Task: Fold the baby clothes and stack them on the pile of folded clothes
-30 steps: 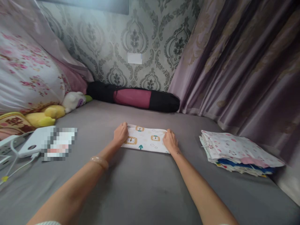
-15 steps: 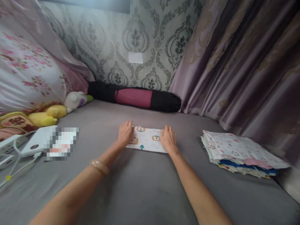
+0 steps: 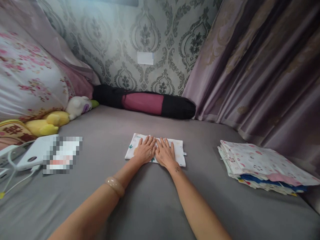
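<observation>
A folded white cloth (image 3: 179, 154) with a green and orange print lies flat on the grey bed sheet (image 3: 150, 206). Both palms press down on its middle, side by side. My left hand (image 3: 145, 150) has its fingers stretched out over the left half and wears a bangle at the wrist. Close beside it, my right hand (image 3: 165, 152) rests with fingers spread on the right half. The hands cover the cloth's centre, and a small white tag (image 3: 185, 154) sticks out at its right edge.
On the right lies a stack of folded printed cloths (image 3: 265, 163). A black and maroon bolster-shaped bag (image 3: 143, 102) lies along the wall. At left are a white power bank (image 3: 37, 151) with cables, a blurred-out packet (image 3: 63, 155) and plush toys (image 3: 47, 123).
My hands have moved from the cloth's two ends inward to its middle, and the fingers now lie flat. Both ends of the cloth have come into sight.
</observation>
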Demonstrator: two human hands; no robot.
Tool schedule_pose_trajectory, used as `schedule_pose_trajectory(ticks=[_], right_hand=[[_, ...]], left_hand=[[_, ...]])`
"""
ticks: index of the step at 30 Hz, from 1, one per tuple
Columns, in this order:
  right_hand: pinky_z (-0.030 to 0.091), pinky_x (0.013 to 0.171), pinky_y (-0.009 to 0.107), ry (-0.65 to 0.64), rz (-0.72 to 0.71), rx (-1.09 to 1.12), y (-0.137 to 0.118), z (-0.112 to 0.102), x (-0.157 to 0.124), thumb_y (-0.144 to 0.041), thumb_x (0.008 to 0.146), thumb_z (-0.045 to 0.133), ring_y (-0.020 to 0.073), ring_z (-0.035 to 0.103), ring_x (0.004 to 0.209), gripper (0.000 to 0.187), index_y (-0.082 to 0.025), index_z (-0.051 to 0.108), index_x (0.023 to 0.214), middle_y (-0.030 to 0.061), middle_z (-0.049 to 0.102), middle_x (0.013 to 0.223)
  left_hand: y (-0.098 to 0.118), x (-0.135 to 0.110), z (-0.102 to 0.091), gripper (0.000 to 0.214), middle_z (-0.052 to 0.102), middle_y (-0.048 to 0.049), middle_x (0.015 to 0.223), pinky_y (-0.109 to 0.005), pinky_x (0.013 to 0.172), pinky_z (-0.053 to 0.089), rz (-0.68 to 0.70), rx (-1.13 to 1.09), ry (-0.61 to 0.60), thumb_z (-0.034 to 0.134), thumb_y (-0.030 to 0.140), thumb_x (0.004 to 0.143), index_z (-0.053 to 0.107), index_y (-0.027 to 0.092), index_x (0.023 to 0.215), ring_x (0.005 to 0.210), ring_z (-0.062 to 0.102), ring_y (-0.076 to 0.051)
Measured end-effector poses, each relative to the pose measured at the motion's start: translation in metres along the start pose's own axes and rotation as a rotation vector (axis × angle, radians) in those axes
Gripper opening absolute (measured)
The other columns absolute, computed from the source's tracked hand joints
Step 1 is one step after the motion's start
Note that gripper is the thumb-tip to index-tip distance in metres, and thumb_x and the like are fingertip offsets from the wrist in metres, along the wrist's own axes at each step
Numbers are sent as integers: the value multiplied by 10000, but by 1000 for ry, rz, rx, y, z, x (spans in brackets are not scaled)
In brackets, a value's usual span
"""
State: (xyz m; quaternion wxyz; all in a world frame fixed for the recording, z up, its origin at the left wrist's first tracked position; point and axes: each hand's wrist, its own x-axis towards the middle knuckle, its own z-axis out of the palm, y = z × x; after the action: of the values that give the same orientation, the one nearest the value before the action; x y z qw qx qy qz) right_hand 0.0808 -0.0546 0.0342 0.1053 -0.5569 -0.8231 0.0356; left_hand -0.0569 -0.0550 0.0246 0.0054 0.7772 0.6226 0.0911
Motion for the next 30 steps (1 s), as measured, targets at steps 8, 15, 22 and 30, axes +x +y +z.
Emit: schedule_pose_trajectory(ticks=[8,15,22,30], right_hand=[[69,1139,498,3,9,12,0,-3,1,-320,968,277,252,182,1424,508,-219,353,1460,63,293,1538],[57,1122,539,69,70,-10,4,-6,-4,-370,960,318,286,167,1422,516,-210,377,1447,95,284,1538],[83,1109,545,34,102,-26,4,-1,-4,-385,963,291,276,130,1430,515,-241,364,1452,72,272,1546],[71,1123,522,64,158,-47,12,-5,-4,-366,967,279,264,174,1424,531,-198,334,1469,100,282,1538]], left_hand=[[-1,-4,1,484,384,-109,1493,-480,1121,247,-10,-8,132,282,353,967,425,185,1398,1391,312,-265],[-1,-6,6,515,420,-114,1469,-543,1120,198,-63,22,212,267,436,969,444,201,1391,1390,295,-307],[-2,-3,8,534,371,-108,1500,-571,1092,229,-78,24,126,279,457,962,398,218,1424,1387,299,-318],[-4,-6,-1,502,506,-125,1397,-490,1118,234,-140,11,265,249,424,978,500,175,1334,1340,388,-269]])
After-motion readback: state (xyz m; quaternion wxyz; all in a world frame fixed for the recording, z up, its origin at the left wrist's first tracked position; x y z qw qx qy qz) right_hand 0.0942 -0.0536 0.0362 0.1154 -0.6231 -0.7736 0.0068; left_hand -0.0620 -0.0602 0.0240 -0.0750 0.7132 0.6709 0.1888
